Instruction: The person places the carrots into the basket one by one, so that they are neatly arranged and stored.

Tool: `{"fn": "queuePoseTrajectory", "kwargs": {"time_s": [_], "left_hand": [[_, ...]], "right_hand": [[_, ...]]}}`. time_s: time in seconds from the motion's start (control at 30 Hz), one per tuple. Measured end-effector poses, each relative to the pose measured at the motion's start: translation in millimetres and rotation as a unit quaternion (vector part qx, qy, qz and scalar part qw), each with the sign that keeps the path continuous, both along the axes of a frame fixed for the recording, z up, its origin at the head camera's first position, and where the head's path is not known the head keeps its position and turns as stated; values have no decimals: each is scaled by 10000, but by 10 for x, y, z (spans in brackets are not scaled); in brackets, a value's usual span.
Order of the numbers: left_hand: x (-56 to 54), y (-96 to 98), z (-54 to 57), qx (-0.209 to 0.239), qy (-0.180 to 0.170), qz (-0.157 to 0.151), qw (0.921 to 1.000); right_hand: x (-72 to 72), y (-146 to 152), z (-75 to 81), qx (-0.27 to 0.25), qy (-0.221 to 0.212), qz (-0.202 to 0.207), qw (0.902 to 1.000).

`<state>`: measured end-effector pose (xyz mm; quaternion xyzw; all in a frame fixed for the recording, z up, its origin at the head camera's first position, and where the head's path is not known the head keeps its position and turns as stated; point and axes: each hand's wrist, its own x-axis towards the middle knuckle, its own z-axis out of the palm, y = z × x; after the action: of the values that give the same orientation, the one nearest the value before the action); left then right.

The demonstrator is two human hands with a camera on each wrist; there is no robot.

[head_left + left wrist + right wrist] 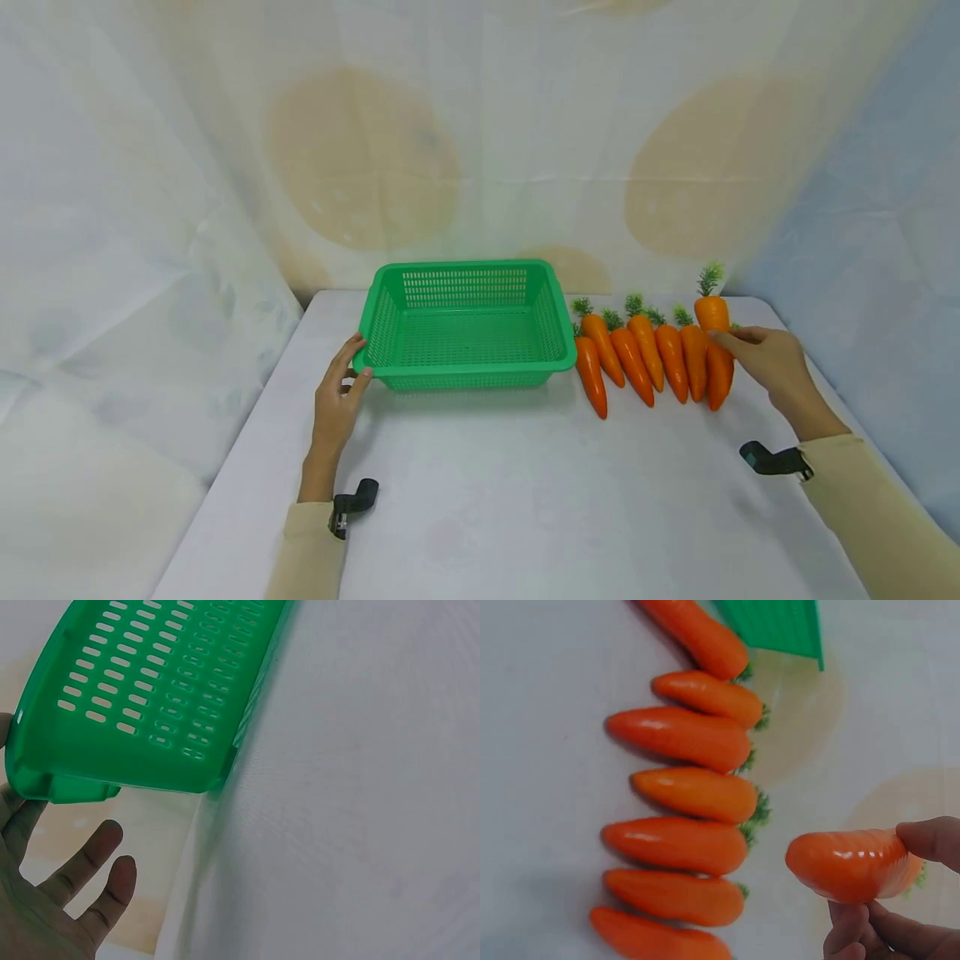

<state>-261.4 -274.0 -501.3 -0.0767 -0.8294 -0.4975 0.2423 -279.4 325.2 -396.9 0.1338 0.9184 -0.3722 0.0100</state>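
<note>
A green plastic basket (467, 368) with slotted walls stands at the back of the white table, with nothing inside. My left hand (339, 400) holds its front left corner; in the left wrist view two fingers (86, 859) stand off the rim. On the right, my right hand (772, 367) pinches an orange carrot (711, 313) with a leafy green top. The right wrist view has this carrot (847, 862) between thumb and fingers, raised off the table. Several other carrots (671, 358) lie in a row between the basket and my right hand, tops toward the back.
The white table (510, 492) ends at a pale cloth backdrop (480, 125) with tan round patches. Similar cloth hangs on the left and right sides. The nearest carrot (590, 375) lies close against the basket's right side. Each wrist wears a small black camera (772, 460).
</note>
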Motion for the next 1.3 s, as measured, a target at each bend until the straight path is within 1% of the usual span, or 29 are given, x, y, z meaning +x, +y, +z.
{"fn": "queuePoseTrajectory", "kwargs": {"time_s": [0.13, 0.37, 0.57, 0.83, 1.1, 1.3], "left_hand": [[2, 16, 4, -49, 27, 3, 10000], [-22, 25, 11, -125, 115, -5, 9999], [-26, 48, 7, -176, 122, -43, 9998], [-19, 84, 8, -175, 147, 24, 9997], [-20, 141, 13, -120, 166, -42, 9998], [-31, 190, 25, -91, 218, -115, 9997]], "right_hand": [[-44, -97, 84, -150, 29, 165, 9997], [-107, -303, 188, -555, -99, 388, 9977], [-124, -459, 273, -555, -150, 616, 9964], [-211, -660, 339, -672, -273, 563, 9958], [-267, -794, 395, -850, -291, 951, 9914], [-303, -895, 426, -900, -361, 918, 9910]]}}
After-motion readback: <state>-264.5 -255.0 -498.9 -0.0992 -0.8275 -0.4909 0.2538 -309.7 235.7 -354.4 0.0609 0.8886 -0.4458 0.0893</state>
